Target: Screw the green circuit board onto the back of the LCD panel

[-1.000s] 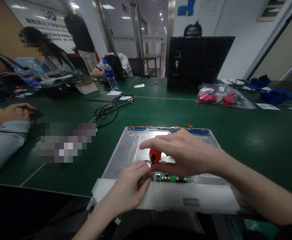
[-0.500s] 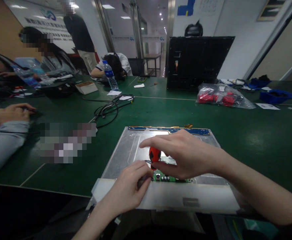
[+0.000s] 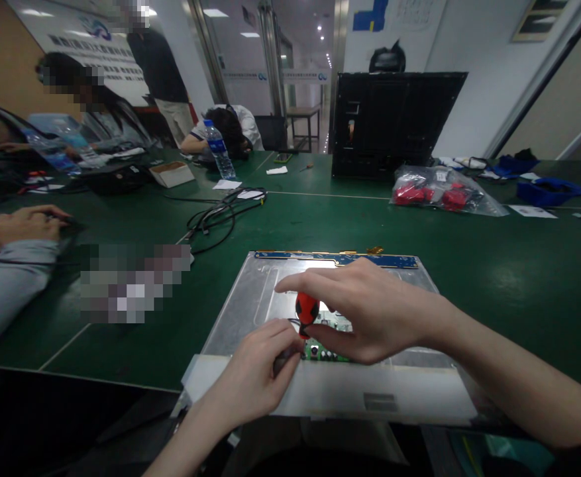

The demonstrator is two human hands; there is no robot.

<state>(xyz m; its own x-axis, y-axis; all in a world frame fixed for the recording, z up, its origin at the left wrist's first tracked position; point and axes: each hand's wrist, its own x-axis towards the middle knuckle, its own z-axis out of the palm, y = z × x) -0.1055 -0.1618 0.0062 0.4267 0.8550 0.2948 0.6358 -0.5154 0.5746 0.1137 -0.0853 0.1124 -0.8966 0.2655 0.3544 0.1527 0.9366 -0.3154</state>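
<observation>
A red and black screwdriver [image 3: 307,309] stands upright over a green circuit board [image 3: 327,351]. My right hand [image 3: 369,311] has its thumb against the lower handle and its index finger stretched past the top, in a loose hold. My left hand [image 3: 265,364] is curled low, its fingertips pinched at the screwdriver's lower end; the shaft and tip are hidden there. Beneath both hands lies a flat metal display panel [image 3: 235,298], with a blue circuit strip [image 3: 290,256] along its far edge and a whitish band [image 3: 330,391] along its near edge.
Black cables [image 3: 215,215] lie coiled left of the panel. A co-worker's hand [image 3: 24,228] rests at the far left. Farther back are a water bottle [image 3: 219,151], a black monitor-like unit [image 3: 394,122], a plastic bag with red items [image 3: 444,192] and a blue item [image 3: 548,192].
My right thumb and index finger have shifted slightly, and the screwdriver handle looks slightly turned and tilted. My left hand stays in place.
</observation>
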